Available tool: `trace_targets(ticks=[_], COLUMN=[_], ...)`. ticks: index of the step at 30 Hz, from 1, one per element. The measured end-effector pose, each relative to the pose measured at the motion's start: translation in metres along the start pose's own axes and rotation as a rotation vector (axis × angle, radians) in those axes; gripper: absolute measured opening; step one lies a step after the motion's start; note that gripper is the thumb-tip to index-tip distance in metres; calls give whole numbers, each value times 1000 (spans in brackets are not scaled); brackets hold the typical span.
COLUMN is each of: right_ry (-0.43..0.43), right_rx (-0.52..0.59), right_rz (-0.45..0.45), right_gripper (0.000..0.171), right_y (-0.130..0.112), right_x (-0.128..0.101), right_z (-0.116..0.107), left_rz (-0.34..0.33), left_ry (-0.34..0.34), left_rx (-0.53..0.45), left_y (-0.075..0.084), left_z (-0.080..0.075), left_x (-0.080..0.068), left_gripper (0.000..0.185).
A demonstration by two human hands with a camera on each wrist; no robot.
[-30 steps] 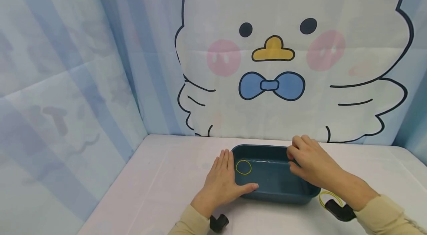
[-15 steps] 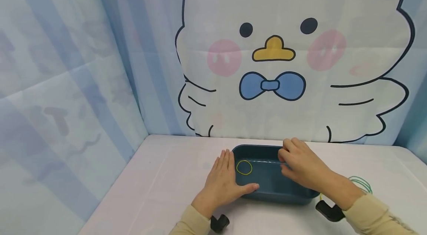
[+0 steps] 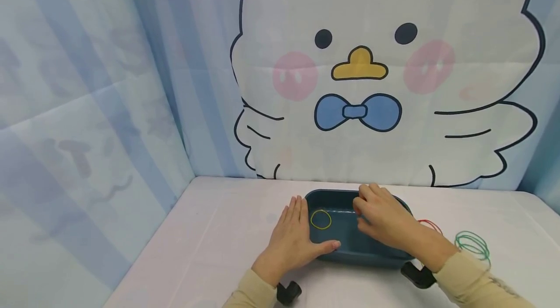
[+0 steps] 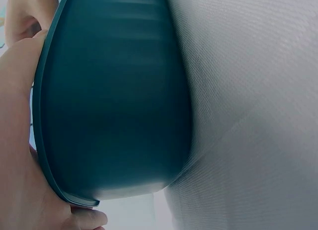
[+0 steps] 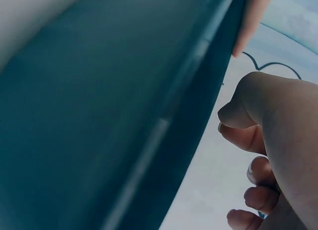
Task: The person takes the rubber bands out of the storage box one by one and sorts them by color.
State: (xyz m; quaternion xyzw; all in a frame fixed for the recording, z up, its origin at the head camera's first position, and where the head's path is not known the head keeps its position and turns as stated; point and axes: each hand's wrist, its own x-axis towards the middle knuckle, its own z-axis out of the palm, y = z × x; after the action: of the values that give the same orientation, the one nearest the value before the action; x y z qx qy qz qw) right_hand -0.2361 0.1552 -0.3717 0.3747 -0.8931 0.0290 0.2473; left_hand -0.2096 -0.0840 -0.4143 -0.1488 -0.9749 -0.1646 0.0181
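Observation:
A dark teal rectangular box [image 3: 345, 249] stands on the white table. My left hand [image 3: 290, 245] rests against its left end, fingers straight along the side and thumb over the front rim. In the left wrist view this hand [image 4: 20, 140] lies along the box's rim. A thin yellow ring, like a rubber band [image 3: 321, 219], lies inside the box at the left. My right hand [image 3: 385, 213] is above the right part of the box. In the right wrist view its fingers [image 5: 246, 138] are curled, thumb and index tips together, with nothing visible between them.
Right of the box lie green bands [image 3: 472, 245] and, partly hidden behind the right hand, a red band [image 3: 430, 224]. Black wrist devices [image 3: 288, 293] sit under both wrists. A curtain with a cartoon bird [image 3: 358, 152] hangs behind the table.
My right hand has moved left over the box, uncovering the green and red bands on the table. The yellow bands right of the box are now hidden. My left hand keeps its place.

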Motion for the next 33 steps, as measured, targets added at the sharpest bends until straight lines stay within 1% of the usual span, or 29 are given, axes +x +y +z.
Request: trace_targets(ticks=[5, 9, 13, 23, 33], right_ry=[-1, 3, -5, -76, -67], right_rx=[17, 17, 15, 33, 43], right_rz=[-4, -20, -17, -19, -27], right_gripper=[21, 22, 23, 24, 21], right_y=[-6, -11, -14, -23, -28], right_x=[7, 9, 12, 17, 22], right_z=[6, 12, 16, 25, 36], left_rz=[4, 3, 2, 6, 9], left_ry=[25, 15, 10, 13, 2], left_rx=[25, 18, 18, 7, 23], left_y=[-1, 0, 0, 1, 0], left_z=[-2, -1, -1, 0, 1], left_x=[1, 0, 1, 1, 1], left_gripper=[126, 125, 125, 123, 124])
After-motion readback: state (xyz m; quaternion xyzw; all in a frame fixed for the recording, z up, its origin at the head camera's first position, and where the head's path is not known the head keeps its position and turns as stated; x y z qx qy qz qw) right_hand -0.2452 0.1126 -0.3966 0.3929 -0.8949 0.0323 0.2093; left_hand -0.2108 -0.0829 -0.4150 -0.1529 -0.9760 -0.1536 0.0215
